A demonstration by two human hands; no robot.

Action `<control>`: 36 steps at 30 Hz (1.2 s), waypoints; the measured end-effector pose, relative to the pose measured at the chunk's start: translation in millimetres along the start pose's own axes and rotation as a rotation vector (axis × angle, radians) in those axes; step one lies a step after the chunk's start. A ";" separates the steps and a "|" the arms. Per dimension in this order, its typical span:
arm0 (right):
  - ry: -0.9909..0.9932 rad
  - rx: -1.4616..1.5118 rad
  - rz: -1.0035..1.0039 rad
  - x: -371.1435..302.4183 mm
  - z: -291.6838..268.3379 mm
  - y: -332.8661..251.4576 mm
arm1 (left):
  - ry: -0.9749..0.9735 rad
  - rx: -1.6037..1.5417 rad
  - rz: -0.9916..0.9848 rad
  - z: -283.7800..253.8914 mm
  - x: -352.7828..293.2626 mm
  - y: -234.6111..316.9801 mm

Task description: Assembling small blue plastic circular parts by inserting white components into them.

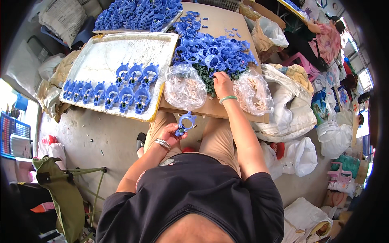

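Observation:
My left hand (171, 133) is closed on a blue plastic ring-shaped toy part (180, 131) with small ears and a dark green piece at its lower end. It is held above my lap, in front of the table edge. My right hand (222, 85), with a green bangle at the wrist, reaches to a heap of small dark green pieces (206, 75). Its fingers are bent down at the heap, and what they pinch, if anything, is hidden. Behind that heap rises a pile of similar blue parts (219, 50).
Clear bags of small beige pieces lie left (185, 87) and right (254, 92) of the green heap. A white tray (109, 50) carries rows of blue parts (125, 98). More blue parts (139, 14) fill another tray behind. White sacks (283, 109) stand right; a folding stool (60, 194) is lower left.

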State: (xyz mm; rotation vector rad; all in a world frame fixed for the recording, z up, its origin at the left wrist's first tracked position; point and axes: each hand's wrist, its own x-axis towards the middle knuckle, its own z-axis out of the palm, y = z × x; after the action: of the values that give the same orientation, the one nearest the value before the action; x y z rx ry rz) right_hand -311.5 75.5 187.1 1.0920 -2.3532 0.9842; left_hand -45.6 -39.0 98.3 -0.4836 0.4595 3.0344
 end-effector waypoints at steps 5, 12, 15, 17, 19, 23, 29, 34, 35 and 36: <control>-0.222 -0.306 0.167 19.2 16.0 -6.9 | 0.053 -0.035 0.015 0.2 -4.6 1.2; -0.245 -0.240 0.200 22.2 21.2 10.4 | 0.087 -0.025 0.031 4.6 -6.5 4.4; -0.156 -0.161 0.158 18.1 23.5 21.3 | 0.085 -0.034 0.027 2.2 -4.5 3.9; -0.006 0.031 0.064 16.8 21.1 29.9 | 0.083 -0.032 0.025 3.8 -3.9 4.1; 0.003 0.204 0.181 15.5 17.5 31.4 | 0.085 -0.030 0.022 4.0 -3.3 3.9; -0.096 1.048 0.701 11.8 -10.0 12.5 | 0.046 -0.030 0.007 4.7 -3.5 4.0; -0.081 1.458 0.727 -14.1 -41.3 -10.4 | -0.003 -0.001 -0.009 8.2 -4.5 2.5; -0.113 1.724 0.636 -51.1 -51.4 -38.7 | -0.064 0.111 0.003 11.7 -6.7 1.6; -0.156 1.797 0.598 -59.0 -49.6 -39.1 | -0.049 0.115 0.017 12.3 -6.9 1.1; -0.199 1.870 0.558 -66.4 -47.7 -39.2 | -0.075 0.119 0.004 10.5 -5.4 1.3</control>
State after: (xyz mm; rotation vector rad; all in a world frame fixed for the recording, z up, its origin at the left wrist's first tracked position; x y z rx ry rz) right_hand -237.4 126.4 199.2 0.7970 -1.2216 3.5886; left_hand -43.7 -37.0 109.8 -0.3613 0.6329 2.9933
